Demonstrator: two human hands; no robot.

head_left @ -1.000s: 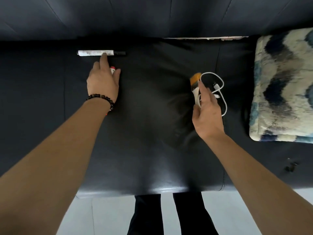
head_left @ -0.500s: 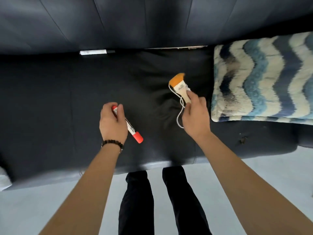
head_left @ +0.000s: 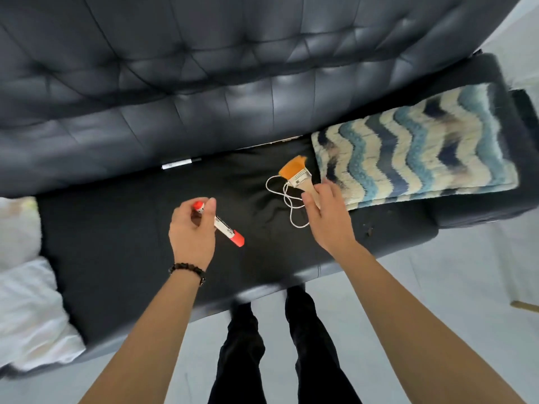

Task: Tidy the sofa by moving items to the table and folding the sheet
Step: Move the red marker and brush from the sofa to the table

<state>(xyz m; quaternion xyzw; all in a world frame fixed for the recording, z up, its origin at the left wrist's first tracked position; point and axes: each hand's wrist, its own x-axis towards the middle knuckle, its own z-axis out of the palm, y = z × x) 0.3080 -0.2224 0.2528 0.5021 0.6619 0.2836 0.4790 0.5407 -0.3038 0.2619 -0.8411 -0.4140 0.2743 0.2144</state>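
Left grip (head_left: 194, 225) pinches red-capped marker (head_left: 223, 227); right grip (head_left: 326, 211) clasps paintbrush (head_left: 297, 177) and white cable (head_left: 287, 199). Risk: dangling cable loop slips free at 12 o'clock.

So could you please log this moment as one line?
left hand: holds red marker | right hand: holds brush, cable | above sofa
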